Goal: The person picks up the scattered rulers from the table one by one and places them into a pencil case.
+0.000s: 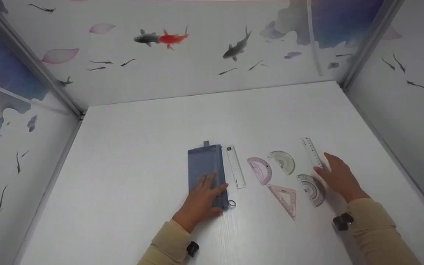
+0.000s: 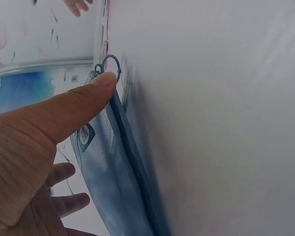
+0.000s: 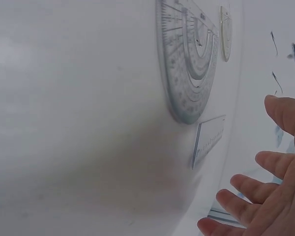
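My left hand [image 1: 201, 200] rests on a blue zip pencil pouch [image 1: 204, 162], its fingers spread over the lower half. In the left wrist view, the thumb [image 2: 83, 101] lies along the pouch [image 2: 105, 162] close to its metal ring [image 2: 119, 66]. My right hand [image 1: 341, 178] hovers with spread fingers beside the lower end of a clear ruler [image 1: 310, 150], holding nothing. Below that ruler lies a large clear protractor [image 1: 318, 191], which the right wrist view shows apart from the fingers [image 3: 248, 189].
Between the hands lie another clear ruler [image 1: 236, 167] beside the pouch, a pink protractor [image 1: 268, 172], a smaller clear protractor [image 1: 289, 161] and a pink set square [image 1: 292, 202]. The white table [image 1: 142, 129] is bounded by printed panels [image 1: 197, 77] at the back and sides.
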A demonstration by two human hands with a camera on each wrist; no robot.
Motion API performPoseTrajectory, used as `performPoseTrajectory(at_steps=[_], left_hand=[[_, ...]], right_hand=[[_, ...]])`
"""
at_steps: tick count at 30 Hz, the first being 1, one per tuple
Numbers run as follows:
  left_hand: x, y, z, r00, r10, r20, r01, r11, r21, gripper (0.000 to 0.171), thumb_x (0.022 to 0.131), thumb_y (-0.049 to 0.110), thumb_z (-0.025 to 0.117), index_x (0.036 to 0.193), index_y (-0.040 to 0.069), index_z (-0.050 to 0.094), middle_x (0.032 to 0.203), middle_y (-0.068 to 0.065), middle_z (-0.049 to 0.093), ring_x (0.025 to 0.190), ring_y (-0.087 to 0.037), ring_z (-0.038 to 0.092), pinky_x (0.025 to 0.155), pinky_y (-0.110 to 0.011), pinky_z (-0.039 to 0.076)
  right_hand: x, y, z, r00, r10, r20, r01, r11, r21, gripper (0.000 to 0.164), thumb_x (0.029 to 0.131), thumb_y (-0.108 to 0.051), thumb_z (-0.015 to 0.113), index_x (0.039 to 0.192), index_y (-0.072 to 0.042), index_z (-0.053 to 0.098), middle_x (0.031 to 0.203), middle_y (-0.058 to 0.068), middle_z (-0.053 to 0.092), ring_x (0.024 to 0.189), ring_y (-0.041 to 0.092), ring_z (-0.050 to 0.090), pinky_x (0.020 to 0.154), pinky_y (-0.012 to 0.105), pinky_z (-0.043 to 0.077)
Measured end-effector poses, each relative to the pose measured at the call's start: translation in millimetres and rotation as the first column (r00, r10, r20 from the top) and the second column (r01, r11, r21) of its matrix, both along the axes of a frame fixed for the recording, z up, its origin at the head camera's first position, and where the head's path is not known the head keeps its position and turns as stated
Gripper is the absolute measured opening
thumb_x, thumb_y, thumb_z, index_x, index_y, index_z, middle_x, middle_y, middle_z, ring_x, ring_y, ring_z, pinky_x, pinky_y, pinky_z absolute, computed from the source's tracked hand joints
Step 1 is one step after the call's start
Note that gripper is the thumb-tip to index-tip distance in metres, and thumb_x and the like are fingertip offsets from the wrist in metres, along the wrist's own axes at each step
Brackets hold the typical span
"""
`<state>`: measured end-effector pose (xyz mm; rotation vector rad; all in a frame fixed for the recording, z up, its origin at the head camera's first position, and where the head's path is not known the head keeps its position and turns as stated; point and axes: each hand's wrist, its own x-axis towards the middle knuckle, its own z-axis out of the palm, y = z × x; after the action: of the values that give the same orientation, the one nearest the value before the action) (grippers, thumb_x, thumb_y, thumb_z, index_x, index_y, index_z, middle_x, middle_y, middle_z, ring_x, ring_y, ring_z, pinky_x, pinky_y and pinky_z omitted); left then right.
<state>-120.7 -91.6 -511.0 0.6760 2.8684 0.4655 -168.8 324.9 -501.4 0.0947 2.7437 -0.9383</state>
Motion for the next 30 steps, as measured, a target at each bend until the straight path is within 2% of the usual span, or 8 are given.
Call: performPoseTrajectory(at_steps=[9,17,23,30], left_hand=[[0.5,-1,-0.5,1.0,0.002,0.026,-0.004,0.998,0.059,0.075,0.076,0.03,0.083,0.142,0.025,0.048,0.156,-0.011,0.028,0.139,-0.037,0.03,0.093,-0.051,0.048],[-0.1,-2,-1.6,1.0,-0.016,0.001,0.016,0.997,0.075,0.071,0.074,0.03,0.084,0.137,0.023,0.05,0.153,-0.015,0.032,0.138,-0.038,0.034,0.097,-0.05,0.046],[1.4,-2,0.1,1.0,-0.007,-0.021,0.009,0.996,0.086,0.066,0.075,0.029,0.083,0.132,0.023,0.05,0.151,-0.017,0.033,0.136,-0.038,0.036,0.093,-0.049,0.049],[2.7,-4,2.0,0.999,-0.004,-0.033,0.008,0.993,0.122,0.067,0.075,0.027,0.084,0.132,0.022,0.05,0.151,-0.018,0.033,0.136,-0.038,0.037,0.092,-0.048,0.05]], right_hand=[[-4.3,0,-0.2,0.998,-0.046,0.04,0.046,0.999,-0.014,0.085,0.098,-0.05,0.046,0.15,0.007,0.009,0.151,0.038,0.01,0.138,0.055,0.009,0.11,0.064,0.012],[-9.9,2,-1.9,0.994,-0.088,0.057,0.091,0.995,-0.047,0.081,0.099,-0.044,0.047,0.15,0.007,0.011,0.15,0.038,0.016,0.137,0.055,0.015,0.109,0.064,0.018],[-13.3,3,-6.2,0.991,-0.112,0.079,0.118,0.99,-0.075,0.077,0.1,-0.04,0.047,0.15,0.006,0.01,0.15,0.037,0.018,0.137,0.054,0.02,0.108,0.062,0.023],[-12.6,3,-2.4,0.99,-0.117,0.074,0.124,0.988,-0.088,0.077,0.1,-0.037,0.048,0.15,0.008,0.011,0.149,0.038,0.019,0.135,0.054,0.023,0.107,0.061,0.027]])
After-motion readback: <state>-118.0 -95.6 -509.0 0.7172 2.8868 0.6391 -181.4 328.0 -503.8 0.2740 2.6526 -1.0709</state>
